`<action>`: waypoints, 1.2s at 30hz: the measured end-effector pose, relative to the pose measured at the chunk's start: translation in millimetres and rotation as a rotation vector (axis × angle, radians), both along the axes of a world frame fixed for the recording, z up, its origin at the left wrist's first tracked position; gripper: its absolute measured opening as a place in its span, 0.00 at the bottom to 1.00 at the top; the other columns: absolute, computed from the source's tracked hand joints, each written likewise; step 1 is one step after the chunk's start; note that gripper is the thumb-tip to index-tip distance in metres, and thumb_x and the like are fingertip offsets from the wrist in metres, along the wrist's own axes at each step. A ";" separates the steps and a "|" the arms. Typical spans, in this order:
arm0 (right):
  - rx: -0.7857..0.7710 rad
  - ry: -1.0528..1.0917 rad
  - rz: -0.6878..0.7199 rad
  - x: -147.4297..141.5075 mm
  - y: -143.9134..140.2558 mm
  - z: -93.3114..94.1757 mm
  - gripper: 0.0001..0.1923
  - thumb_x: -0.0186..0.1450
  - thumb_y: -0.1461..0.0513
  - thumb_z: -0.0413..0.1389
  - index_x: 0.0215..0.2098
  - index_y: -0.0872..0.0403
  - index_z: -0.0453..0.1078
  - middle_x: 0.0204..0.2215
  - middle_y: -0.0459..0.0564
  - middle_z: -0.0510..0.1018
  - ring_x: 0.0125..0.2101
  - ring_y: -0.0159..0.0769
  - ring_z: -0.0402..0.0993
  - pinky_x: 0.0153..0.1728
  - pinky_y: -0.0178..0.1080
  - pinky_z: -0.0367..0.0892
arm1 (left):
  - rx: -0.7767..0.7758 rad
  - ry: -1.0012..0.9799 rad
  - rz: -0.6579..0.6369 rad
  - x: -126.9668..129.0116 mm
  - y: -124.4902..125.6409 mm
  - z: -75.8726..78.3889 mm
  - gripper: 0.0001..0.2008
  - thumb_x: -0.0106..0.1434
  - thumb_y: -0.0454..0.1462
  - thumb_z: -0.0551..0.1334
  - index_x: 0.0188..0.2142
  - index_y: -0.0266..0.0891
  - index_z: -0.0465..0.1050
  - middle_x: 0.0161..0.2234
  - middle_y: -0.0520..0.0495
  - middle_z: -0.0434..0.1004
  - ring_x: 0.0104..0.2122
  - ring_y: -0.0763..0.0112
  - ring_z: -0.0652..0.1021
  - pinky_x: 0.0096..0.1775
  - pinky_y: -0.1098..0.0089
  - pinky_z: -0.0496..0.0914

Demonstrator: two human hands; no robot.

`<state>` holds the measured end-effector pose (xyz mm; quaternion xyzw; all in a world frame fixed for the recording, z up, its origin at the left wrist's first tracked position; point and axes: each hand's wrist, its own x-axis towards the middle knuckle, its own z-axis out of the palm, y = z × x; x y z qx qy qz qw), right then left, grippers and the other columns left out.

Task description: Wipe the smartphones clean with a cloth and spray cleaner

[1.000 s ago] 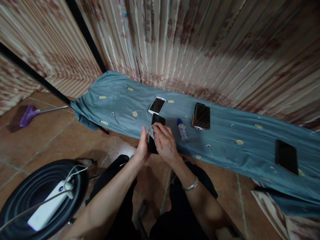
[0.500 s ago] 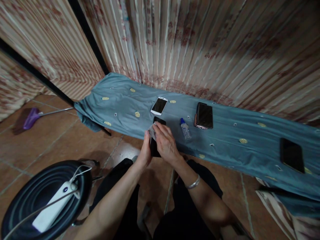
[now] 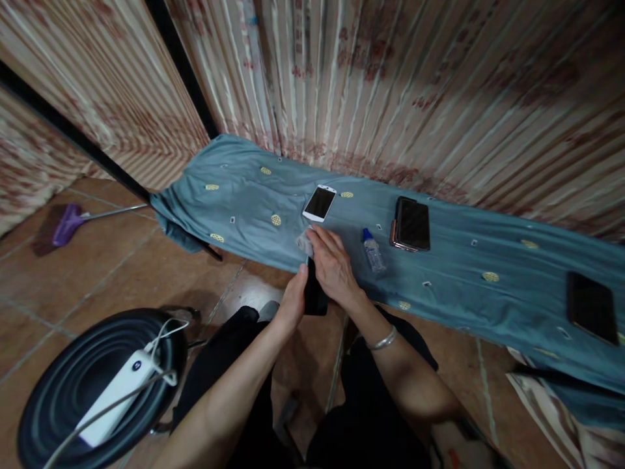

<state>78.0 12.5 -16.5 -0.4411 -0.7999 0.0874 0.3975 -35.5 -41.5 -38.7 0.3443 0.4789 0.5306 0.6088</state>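
Note:
My left hand (image 3: 295, 293) grips a black phone (image 3: 315, 296) by its left edge, over the front edge of the cloth-covered bench. A crumpled pale grey cloth (image 3: 305, 242) is pinched under the fingers of my right hand (image 3: 333, 264), at the phone's far end. My right hand covers much of the phone. Just beyond lies a white phone (image 3: 320, 203), screen up. To the right of my right hand, a small clear bottle with a blue cap (image 3: 374, 251) rests on its side.
Two stacked phones (image 3: 413, 225) and another dark phone (image 3: 592, 307) lie farther right on the blue bench cover (image 3: 244, 208). A black round stool (image 3: 53, 391) at lower left carries a white power bank (image 3: 117, 397) with cables. A purple broom (image 3: 68, 225) lies on the tiled floor.
My right hand has slid the cloth to the far end of the black phone. The whole view has shifted slightly, so the bench items appear farther right.

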 end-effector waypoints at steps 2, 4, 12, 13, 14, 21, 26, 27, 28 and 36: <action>-0.017 0.004 0.009 0.2 6.2 -1.3 0.24 0.72 0.66 0.42 0.63 0.56 0.66 0.59 0.59 0.73 0.61 0.44 0.67 0.62 0.52 0.65 | -0.004 -0.041 0.005 -1.8 -0.8 0.4 0.30 0.62 0.58 0.59 0.51 0.37 0.78 0.58 0.41 0.76 0.65 0.55 0.67 0.67 0.57 0.55; -0.025 0.004 0.019 0.3 11.2 -3.0 0.24 0.72 0.66 0.41 0.62 0.56 0.66 0.57 0.58 0.75 0.59 0.43 0.69 0.61 0.51 0.66 | -0.035 -0.070 0.019 -3.9 -1.5 4.3 0.30 0.58 0.58 0.63 0.46 0.36 0.80 0.55 0.40 0.79 0.64 0.53 0.69 0.66 0.56 0.57; -0.029 -0.008 -0.007 13.2 20.9 -7.0 0.22 0.72 0.65 0.41 0.58 0.56 0.70 0.51 0.58 0.80 0.52 0.44 0.74 0.57 0.49 0.68 | -0.176 -0.203 0.024 1.5 3.5 33.0 0.27 0.46 0.57 0.72 0.33 0.36 0.81 0.42 0.41 0.85 0.56 0.49 0.76 0.58 0.56 0.68; -0.040 -0.007 -0.020 15.5 22.1 -7.1 0.22 0.73 0.64 0.41 0.58 0.56 0.70 0.51 0.58 0.80 0.52 0.44 0.74 0.56 0.49 0.68 | -0.189 -0.218 0.025 3.5 5.5 34.4 0.28 0.44 0.57 0.73 0.33 0.36 0.81 0.41 0.41 0.85 0.55 0.49 0.77 0.57 0.56 0.70; -0.051 -0.004 -0.036 17.7 23.4 -7.2 0.22 0.73 0.64 0.41 0.57 0.56 0.70 0.51 0.58 0.80 0.52 0.45 0.74 0.56 0.50 0.68 | -0.196 -0.230 0.024 5.5 7.8 35.1 0.29 0.44 0.58 0.73 0.34 0.36 0.81 0.40 0.41 0.85 0.54 0.48 0.77 0.55 0.56 0.71; -0.155 0.121 -0.107 35.0 35.4 -15.0 0.22 0.70 0.64 0.44 0.57 0.55 0.72 0.54 0.56 0.79 0.54 0.44 0.74 0.58 0.50 0.68 | -0.172 -0.225 0.025 15.7 23.6 29.6 0.28 0.48 0.56 0.72 0.36 0.34 0.81 0.40 0.40 0.85 0.50 0.53 0.80 0.52 0.60 0.73; -0.316 0.361 -0.193 45.3 43.5 -20.3 0.21 0.68 0.63 0.48 0.55 0.50 0.74 0.52 0.48 0.81 0.52 0.39 0.78 0.57 0.45 0.71 | -0.267 -0.236 -0.060 24.1 35.0 27.1 0.33 0.51 0.62 0.67 0.37 0.33 0.80 0.29 0.41 0.84 0.34 0.54 0.83 0.34 0.63 0.76; -0.344 0.404 -0.210 46.7 45.1 -20.7 0.20 0.68 0.62 0.49 0.54 0.50 0.75 0.51 0.47 0.82 0.52 0.39 0.78 0.56 0.44 0.71 | -0.286 -0.247 -0.064 25.9 37.5 27.3 0.33 0.53 0.61 0.66 0.38 0.32 0.80 0.28 0.41 0.83 0.34 0.54 0.83 0.33 0.63 0.77; -0.368 0.441 -0.223 47.9 46.6 -20.9 0.20 0.67 0.62 0.50 0.54 0.50 0.76 0.51 0.47 0.82 0.51 0.39 0.79 0.56 0.44 0.72 | -0.308 -0.263 -0.061 27.7 39.8 27.7 0.31 0.55 0.60 0.65 0.38 0.32 0.80 0.29 0.41 0.83 0.34 0.54 0.84 0.33 0.63 0.77; -0.434 0.514 -0.283 54.9 49.5 -21.4 0.20 0.66 0.62 0.52 0.54 0.50 0.76 0.50 0.47 0.83 0.49 0.40 0.80 0.54 0.45 0.73 | -0.381 -0.377 0.016 37.8 47.5 32.4 0.19 0.67 0.46 0.59 0.46 0.34 0.80 0.42 0.40 0.85 0.47 0.54 0.82 0.51 0.57 0.76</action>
